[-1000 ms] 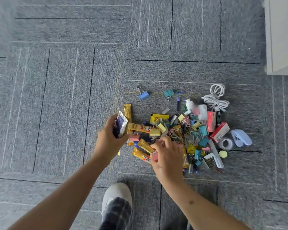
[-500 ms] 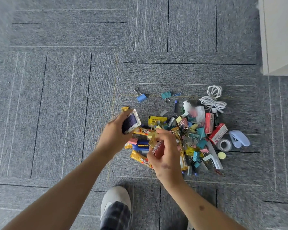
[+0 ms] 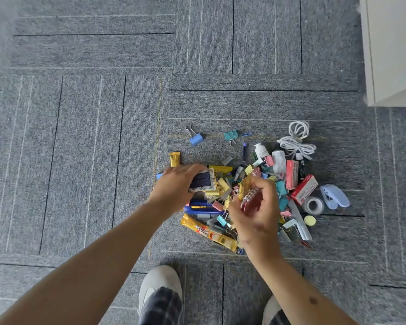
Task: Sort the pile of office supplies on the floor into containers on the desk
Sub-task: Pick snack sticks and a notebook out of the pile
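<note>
Right hand (image 3: 256,214), fingers curled and thumb opposed, pinching a small red spiral-bound notebook (image 3: 250,200) with its wire coil turned toward the left; a yellow clip (image 3: 244,186) sits at the fingertips, and whether it is also held cannot be told. Left hand (image 3: 174,182), just beside the right, fingers wrapped round a small flat packet (image 3: 202,181) with a dark blue face and a pale patterned border. Both hands hover over the mixed pile of coloured binder clips, sachets and boxes (image 3: 234,184), which lies on the grey carpet floor (image 3: 80,137). Below the hands, at the near edge of the pile, a blue utility knife (image 3: 201,207) and a yellow instant-coffee sachet (image 3: 209,231). At the right edge, a red staple box (image 3: 304,188), a clear tape roll (image 3: 313,205) and a pale blue stapler (image 3: 334,197). At the far edge, a coiled white cable (image 3: 295,141), a blue binder clip (image 3: 195,138) and a teal binder clip (image 3: 230,136), the last two apart from the pile. A white cabinet (image 3: 394,50) stands at the carpet's far right corner.
</note>
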`<state>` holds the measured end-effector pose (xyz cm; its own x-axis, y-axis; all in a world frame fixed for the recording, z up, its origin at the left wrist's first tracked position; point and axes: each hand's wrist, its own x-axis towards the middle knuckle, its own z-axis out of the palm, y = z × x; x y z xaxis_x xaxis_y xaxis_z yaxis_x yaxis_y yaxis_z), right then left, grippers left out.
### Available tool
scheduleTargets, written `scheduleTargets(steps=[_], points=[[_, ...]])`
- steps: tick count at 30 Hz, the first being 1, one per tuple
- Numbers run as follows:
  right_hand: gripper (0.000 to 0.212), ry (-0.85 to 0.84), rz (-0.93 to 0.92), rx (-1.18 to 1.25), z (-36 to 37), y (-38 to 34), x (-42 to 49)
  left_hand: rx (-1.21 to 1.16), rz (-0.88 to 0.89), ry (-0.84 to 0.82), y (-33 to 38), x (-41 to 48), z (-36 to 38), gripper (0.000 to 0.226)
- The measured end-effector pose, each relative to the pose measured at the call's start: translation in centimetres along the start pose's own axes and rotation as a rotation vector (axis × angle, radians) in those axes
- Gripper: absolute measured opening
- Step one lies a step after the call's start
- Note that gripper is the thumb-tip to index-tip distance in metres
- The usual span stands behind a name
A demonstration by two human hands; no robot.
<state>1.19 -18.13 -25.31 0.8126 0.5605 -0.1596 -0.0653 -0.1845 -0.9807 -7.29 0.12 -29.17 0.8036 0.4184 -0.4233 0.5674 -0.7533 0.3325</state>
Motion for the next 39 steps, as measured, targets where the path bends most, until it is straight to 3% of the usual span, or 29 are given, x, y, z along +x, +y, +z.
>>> scheduleTargets(steps=[9,15,19,23,27,30,34,39], points=[[0.033,-0.024,-0.042,-0.112,-1.3,0.2,0.2,-0.018,0.049,0.071,0.1,-0.7,-0.1,0.062],[0.03,-0.014,-0.039,-0.191,-2.1,-1.1,0.9,-0.208,-0.013,0.107,-0.2,-2.7,-2.2,0.086],[0.028,-0.02,-0.037,-0.216,-3.2,-4.8,2.0,-0.373,-0.046,0.186,0.5,-3.8,-5.6,0.093],[0.024,-0.027,-0.106,-0.176,-4.6,-10.9,3.3,-0.506,0.004,0.314,3.0,-5.2,-10.7,0.087],[0.025,-0.061,-0.151,-0.213,-5.2,-15.7,4.0,-0.342,0.021,0.145,5.8,-6.9,-15.3,0.097],[0.025,-0.024,-0.124,-0.208,-5.7,-18.8,3.6,-0.377,-0.002,0.022,7.1,-7.9,-17.5,0.086],[0.026,0.006,-0.137,-0.191,-7.0,-23.1,2.8,-0.524,-0.009,0.006,8.5,-10.0,-20.3,0.053],[0.025,0.037,-0.216,-0.163,-9.0,-29.2,1.4,-0.641,0.077,0.047,11.5,-13.1,-23.9,0.064]])
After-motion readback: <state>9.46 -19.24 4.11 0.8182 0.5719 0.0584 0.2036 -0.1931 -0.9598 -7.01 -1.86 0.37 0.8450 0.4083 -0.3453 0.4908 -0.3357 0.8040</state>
